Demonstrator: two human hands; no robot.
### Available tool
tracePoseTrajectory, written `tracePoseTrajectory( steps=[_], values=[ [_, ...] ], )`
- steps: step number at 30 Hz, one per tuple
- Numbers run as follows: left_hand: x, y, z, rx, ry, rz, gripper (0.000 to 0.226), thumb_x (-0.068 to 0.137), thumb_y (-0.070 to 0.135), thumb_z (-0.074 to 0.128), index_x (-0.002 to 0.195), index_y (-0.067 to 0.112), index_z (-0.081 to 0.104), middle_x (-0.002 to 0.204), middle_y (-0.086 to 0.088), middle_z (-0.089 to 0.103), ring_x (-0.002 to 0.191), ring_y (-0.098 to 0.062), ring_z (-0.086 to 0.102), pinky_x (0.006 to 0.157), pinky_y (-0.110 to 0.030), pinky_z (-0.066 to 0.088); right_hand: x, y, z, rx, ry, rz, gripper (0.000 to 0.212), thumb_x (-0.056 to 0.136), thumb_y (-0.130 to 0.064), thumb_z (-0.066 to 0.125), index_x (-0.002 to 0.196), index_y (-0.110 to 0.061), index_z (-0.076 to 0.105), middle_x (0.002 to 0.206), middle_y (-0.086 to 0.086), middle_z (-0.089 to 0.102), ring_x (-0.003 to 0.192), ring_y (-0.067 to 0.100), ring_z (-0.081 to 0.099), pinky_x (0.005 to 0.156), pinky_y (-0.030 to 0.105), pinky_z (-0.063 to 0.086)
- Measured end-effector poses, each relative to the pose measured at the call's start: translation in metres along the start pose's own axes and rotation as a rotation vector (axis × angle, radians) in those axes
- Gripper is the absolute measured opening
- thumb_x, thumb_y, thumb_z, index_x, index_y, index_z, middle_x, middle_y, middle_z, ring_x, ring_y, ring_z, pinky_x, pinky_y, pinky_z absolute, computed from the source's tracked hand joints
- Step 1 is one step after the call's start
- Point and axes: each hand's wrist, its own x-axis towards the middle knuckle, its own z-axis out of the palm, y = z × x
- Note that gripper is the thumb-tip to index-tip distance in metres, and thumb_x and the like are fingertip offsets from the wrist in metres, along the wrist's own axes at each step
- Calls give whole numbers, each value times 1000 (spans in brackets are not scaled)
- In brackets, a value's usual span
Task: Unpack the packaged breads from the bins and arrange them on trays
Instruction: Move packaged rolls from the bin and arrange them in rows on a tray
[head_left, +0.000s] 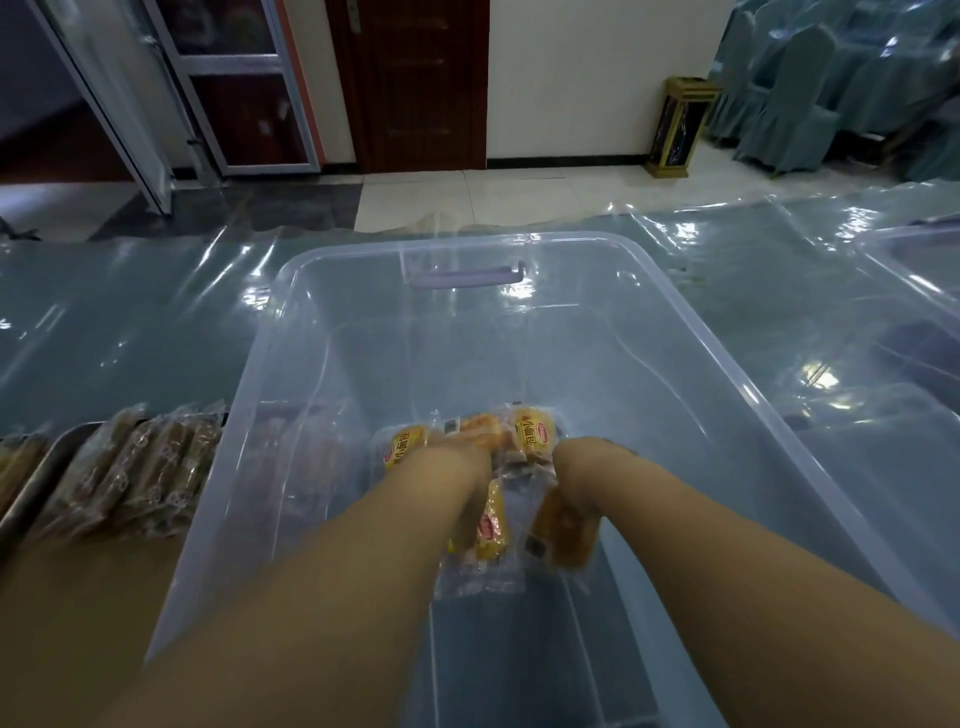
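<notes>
breads (530, 428) in wrappers lie in the clear bin (291, 332), right of a filled tray (36, 483); right hand (579, 470) grips one packet (563, 527); left hand (457, 460) is among the packets, fingers hidden; cannot tell its grip

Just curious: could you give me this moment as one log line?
stage: unpacking | left hand: grips bread packets | right hand: grips bread packets | place: inside clear bin | tray: holds wrapped loaves

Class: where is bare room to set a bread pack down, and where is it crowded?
Free: bin floor between handle and bread packs; table beyond the tray, left of the bin. Crowded: the tray; mid-bin around left hand, right hand.
</notes>
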Motion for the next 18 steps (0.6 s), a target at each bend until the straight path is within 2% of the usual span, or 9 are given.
tracePoseTrajectory(
  steps=[2, 4, 5, 7, 10, 13, 15, 18],
  values=[
    [-3, -4, -7, 9, -14, 35, 103, 56, 17, 86, 138, 39, 28, 133, -8, 46, 114, -38, 49, 85, -47, 49, 0, -1, -10, -37, -36, 8, 41, 86, -13, 61, 125, -5, 50, 104, 13, 52, 102, 28, 51, 96, 38, 44],
    [-5, -7, -13, 43, -18, 59, 93, 62, 20, 84, 137, 36, 31, 122, -6, 52, 103, -32, 53, 82, -42, 50, -1, -3, -20, -44, -69, 13, 41, 90, -14, 55, 129, -4, 48, 89, 12, 48, 101, 27, 46, 103, 39, 40],
    [-6, -9, -15, 45, -21, 78, 87, 64, 23, 84, 135, 34, 35, 116, -4, 54, 96, -28, 53, 78, -39, 49, 0, -3, -24, -35, -62, 6, 40, 92, -15, 53, 130, -4, 48, 83, 11, 45, 99, 28, 44, 104, 40, 39],
    [-8, -15, -21, 23, -20, 100, 76, 66, 27, 83, 130, 30, 43, 108, -1, 55, 88, -24, 52, 73, -35, 47, 0, -3, -31, -12, -9, -23, 38, 90, -15, 56, 126, -3, 51, 91, 12, 49, 98, 29, 47, 102, 42, 41],
    [-7, -27, -31, 89, -16, 62, 64, 66, 32, 82, 122, 20, 54, 108, -2, 61, 92, -27, 58, 80, -38, 50, 0, -1, -37, 8, 81, -51, 39, 85, -17, 63, 120, -4, 53, 92, 9, 49, 96, 29, 52, 97, 43, 46],
    [2, -34, -37, 232, 6, 1, 57, 70, 26, 80, 121, 15, 57, 116, -7, 61, 100, -28, 59, 88, -38, 49, 10, -1, -38, 80, 126, -63, 33, 84, -17, 62, 115, -6, 55, 112, 12, 58, 101, 30, 56, 93, 41, 48],
    [10, -37, -38, 281, 25, -13, 55, 72, 20, 78, 123, 15, 56, 117, -8, 60, 102, -29, 58, 87, -36, 48, 20, -4, -35, 132, 167, -54, 30, 84, -19, 60, 113, -9, 56, 116, 12, 59, 100, 30, 55, 93, 41, 47],
    [22, -39, -34, 299, 10, -32, 56, 75, 21, 76, 126, 13, 54, 125, -11, 54, 106, -31, 57, 91, -38, 48, 34, -10, -24, 177, 134, -21, 42, 90, -20, 52, 130, -10, 43, 134, 16, 39, 121, 36, 40, 103, 44, 39]
  ],
)
